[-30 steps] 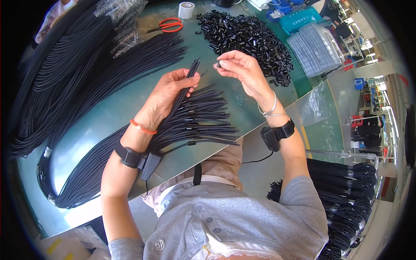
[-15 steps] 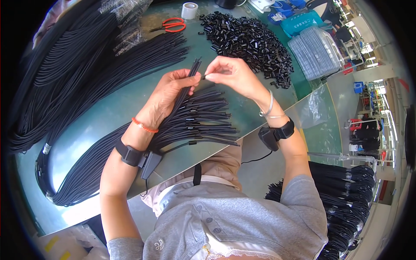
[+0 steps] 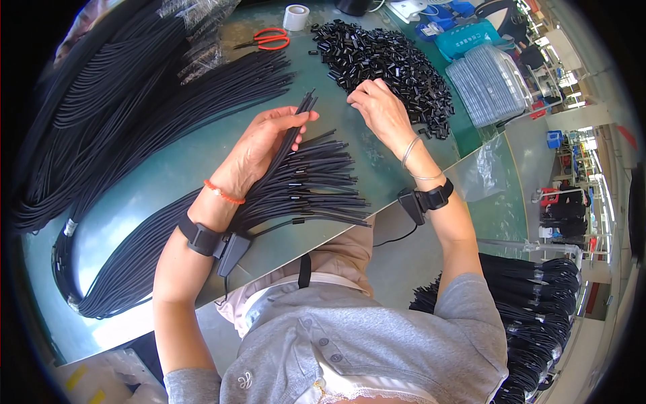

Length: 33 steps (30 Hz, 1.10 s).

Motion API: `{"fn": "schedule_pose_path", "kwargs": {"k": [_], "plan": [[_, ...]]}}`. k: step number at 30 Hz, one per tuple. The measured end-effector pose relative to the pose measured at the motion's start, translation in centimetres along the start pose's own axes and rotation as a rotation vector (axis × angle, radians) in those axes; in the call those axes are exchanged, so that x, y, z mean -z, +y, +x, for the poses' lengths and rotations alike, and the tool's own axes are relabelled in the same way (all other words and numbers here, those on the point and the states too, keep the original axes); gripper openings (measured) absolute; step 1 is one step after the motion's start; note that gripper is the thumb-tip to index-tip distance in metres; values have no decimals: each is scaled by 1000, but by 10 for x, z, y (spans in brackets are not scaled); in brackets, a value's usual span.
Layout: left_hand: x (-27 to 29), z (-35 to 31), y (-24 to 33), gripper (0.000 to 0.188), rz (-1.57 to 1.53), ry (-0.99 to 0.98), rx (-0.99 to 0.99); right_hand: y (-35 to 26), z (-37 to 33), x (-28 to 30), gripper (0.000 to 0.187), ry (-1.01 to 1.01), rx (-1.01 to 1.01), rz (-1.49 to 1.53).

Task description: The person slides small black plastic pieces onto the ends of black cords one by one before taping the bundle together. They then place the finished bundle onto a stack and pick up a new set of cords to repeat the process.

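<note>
My left hand (image 3: 274,135) is closed round a few black cables (image 3: 304,108), their cut ends sticking up past the thumb. Below it, a fanned bundle of black cables (image 3: 316,178) lies on the green table, several with a short black sleeve on them. At the near edge of a heap of small black tube pieces (image 3: 387,64), my right hand (image 3: 377,104) is bent down with its fingertips drawn together. Whether a piece is between those fingertips is hidden by the hand.
Red-handled scissors (image 3: 269,40) and a white tape roll (image 3: 296,17) lie at the back. Thick coils of black cable (image 3: 114,87) cover the left side. A stack of clear plastic trays (image 3: 488,84) stands at the right. More cable bundles (image 3: 538,310) hang at the lower right.
My right hand has moved away from the cable ends, rightward to the edge of the heap. The left hand stays in place with its cables.
</note>
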<state>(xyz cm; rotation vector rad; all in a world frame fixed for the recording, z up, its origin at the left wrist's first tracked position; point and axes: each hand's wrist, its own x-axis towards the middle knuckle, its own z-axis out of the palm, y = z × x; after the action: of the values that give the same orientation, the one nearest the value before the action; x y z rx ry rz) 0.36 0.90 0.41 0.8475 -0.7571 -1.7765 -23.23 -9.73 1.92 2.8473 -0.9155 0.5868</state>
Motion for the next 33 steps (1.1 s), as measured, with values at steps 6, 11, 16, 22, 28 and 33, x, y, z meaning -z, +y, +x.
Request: {"fn": "schedule_pose_path", "kwargs": {"k": [6,11,16,22,28,33], "plan": [[0,-1,-3,17,5,20,-42,-12,5,-5,14,-25,49,33],[-2,0,-2,17,16,35,-34,-28,17,14,15,-244,-356,1086],[0,0,-4,17,42,45,-44,-30,24,29,14,-276,-205,1009],[-7,-2,-2,16,-12,72,-56,-80,13,42,14,-65,242,215],[-1,-3,0,16,-46,48,-20,-80,8,37,17,11,127,340],[-1,-1,-3,17,-34,34,-28,-2,3,-1,22,110,-52,-64]]}}
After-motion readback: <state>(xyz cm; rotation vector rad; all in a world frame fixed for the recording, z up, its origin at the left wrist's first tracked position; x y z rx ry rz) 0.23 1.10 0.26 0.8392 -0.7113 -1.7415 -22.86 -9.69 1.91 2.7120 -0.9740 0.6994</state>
